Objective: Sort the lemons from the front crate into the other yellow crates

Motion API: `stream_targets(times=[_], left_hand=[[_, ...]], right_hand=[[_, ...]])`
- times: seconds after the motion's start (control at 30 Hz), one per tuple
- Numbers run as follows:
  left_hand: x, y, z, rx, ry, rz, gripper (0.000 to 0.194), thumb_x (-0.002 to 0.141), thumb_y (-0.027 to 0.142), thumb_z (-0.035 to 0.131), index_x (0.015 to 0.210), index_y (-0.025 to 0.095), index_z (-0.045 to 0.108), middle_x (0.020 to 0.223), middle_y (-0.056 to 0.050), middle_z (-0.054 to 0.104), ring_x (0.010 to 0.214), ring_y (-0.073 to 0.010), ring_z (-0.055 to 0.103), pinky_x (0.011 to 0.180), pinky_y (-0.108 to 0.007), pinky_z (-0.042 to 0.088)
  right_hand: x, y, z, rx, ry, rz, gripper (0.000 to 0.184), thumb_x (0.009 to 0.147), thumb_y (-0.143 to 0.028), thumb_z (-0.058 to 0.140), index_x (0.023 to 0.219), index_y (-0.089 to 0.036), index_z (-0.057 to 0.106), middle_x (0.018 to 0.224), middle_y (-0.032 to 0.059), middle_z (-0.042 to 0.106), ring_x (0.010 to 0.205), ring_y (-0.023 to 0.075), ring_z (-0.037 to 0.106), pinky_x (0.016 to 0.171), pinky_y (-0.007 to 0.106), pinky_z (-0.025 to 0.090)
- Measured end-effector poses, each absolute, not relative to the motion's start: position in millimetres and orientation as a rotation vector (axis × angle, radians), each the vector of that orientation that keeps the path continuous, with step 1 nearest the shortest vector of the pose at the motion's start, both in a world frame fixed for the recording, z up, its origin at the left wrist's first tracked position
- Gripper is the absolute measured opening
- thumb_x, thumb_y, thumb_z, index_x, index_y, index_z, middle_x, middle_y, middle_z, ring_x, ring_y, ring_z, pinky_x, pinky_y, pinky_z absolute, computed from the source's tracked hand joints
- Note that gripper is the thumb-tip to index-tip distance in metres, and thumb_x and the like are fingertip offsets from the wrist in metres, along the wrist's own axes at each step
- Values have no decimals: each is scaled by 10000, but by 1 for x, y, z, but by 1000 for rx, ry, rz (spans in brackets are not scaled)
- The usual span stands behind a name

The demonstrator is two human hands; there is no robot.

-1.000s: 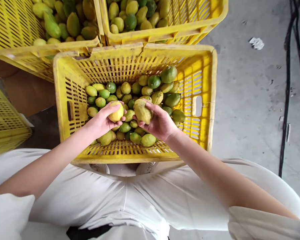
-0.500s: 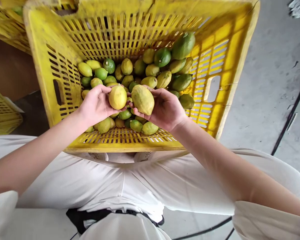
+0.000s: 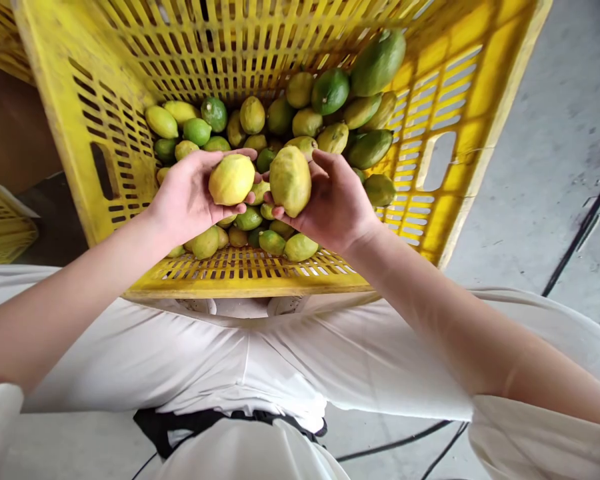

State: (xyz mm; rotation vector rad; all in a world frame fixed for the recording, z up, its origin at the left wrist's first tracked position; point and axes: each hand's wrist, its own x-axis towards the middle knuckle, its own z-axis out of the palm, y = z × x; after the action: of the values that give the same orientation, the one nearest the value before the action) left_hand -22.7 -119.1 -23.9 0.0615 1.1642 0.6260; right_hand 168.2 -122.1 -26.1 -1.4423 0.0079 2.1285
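Note:
My left hand (image 3: 190,197) holds a bright yellow lemon (image 3: 231,180), its fingers curled under and behind the fruit. In my right hand (image 3: 337,203) rests a larger, duller yellow-green lemon (image 3: 291,181), lying against the fingers with the thumb above. The two fruits are side by side, a small gap between them. Both hands are over a yellow slatted crate (image 3: 260,287) with many lemons in it, green and yellow. A big green fruit (image 3: 379,63) lies at the crate's far right, beside a dark green round one (image 3: 330,91).
Another yellow crate (image 3: 3,220) stands at the left edge, with brown cardboard-like material (image 3: 15,127) beyond it. Grey concrete floor (image 3: 545,167) runs along the right, crossed by a black cable (image 3: 580,233). My white-trousered legs (image 3: 130,360) flank the near side of the crate.
My view has moved closer and down, so the crates behind have mostly left the picture. Both hands keep their lemons; the right one has been turned more upright.

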Motion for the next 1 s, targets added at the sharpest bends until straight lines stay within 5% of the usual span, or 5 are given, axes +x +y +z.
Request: stream_targets(times=[0.17,0.4,0.7,0.87,1.0], left_hand=[[-22,-121,-26,23,1134,682,332,969,174,550,1281,117,646,1023,-101,759,1040,-299,773,856,-401,632],[-20,-122,-26,90,1241,730,181,978,210,616,1159,207,630,932,-34,736,945,-201,780,814,-287,624],[-16,-117,-15,24,1226,652,278,1014,194,384,1106,134,639,911,-82,732,885,-230,765,795,-354,614],[-19,-121,-22,102,1201,659,126,983,261,599,1066,174,637,845,-24,684,668,-142,703,642,-256,583],[-24,-124,-24,147,1212,685,270,863,265,753,1098,195,641,878,-29,689,700,-160,719,642,-259,587]], right_hand=[[172,-120,-24,-1300,-14,2058,374,1057,-206,255,1022,-207,627,871,-47,717,958,167,775,729,289,597],[182,-124,-46,-1301,-179,2055,121,930,-322,592,919,-271,701,954,-19,794,1051,209,750,844,290,643],[182,-118,-38,-1194,-60,2079,225,966,-445,557,949,-237,639,916,19,751,1056,254,745,860,403,657],[180,-119,-41,-1210,-131,2042,157,938,-383,610,980,-235,645,951,13,731,1073,249,728,902,427,653],[181,-123,-44,-1235,-123,2042,122,908,-325,686,985,-252,624,903,-10,690,901,184,719,833,344,654]])
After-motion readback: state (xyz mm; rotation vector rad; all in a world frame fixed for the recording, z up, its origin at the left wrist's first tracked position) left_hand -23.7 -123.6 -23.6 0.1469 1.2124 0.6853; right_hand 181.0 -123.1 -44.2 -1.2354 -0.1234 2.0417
